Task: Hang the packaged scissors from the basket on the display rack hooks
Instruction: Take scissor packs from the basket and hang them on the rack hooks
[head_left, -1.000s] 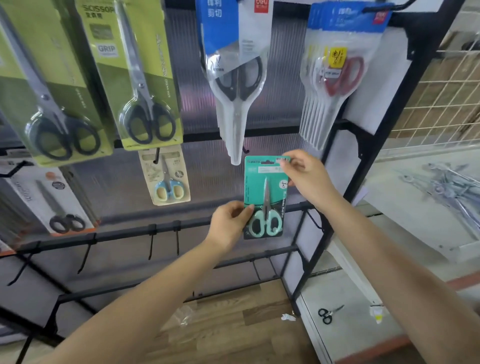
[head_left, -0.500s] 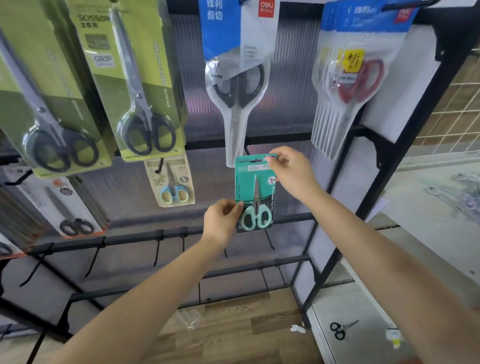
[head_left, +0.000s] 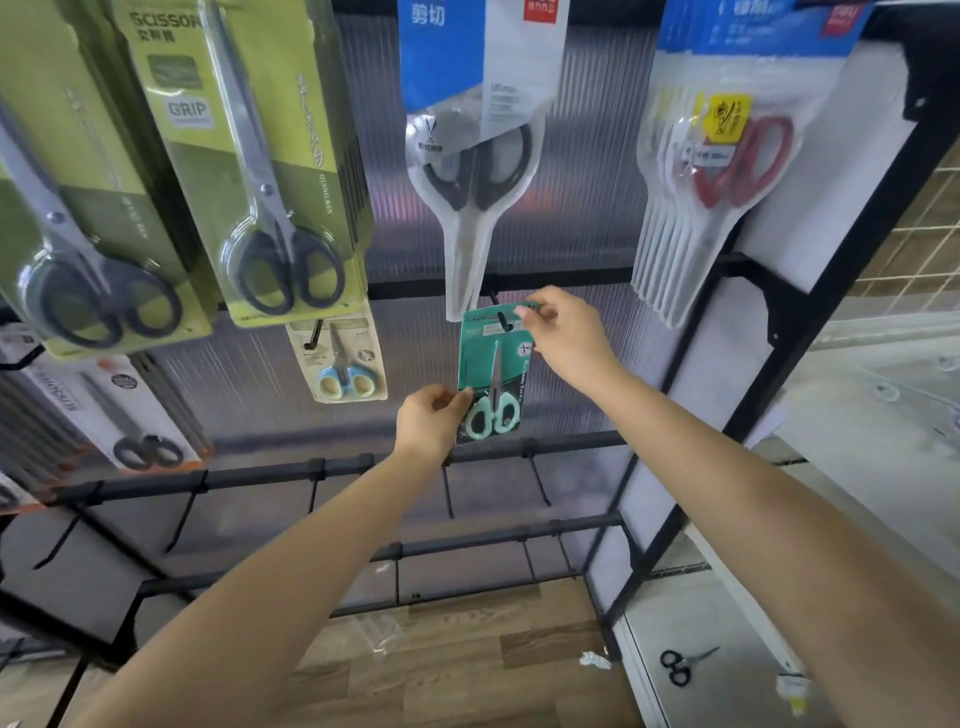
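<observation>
- The teal scissors pack (head_left: 491, 364) is a small card with mint-handled scissors under clear plastic, blades pointing up and handles at the bottom.
- It hangs roughly upright against the display rack (head_left: 519, 447), just below the tip of a long clear pack of black-handled scissors.
- A black hook (head_left: 501, 317) pokes through the hole near the card's top edge.
- Its top right corner and lower left edge are each pinched by a hand.

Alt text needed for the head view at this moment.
Two hands hold a teal scissors pack onto a black hook on a display rack; larger packaged scissors hang above.
</observation>
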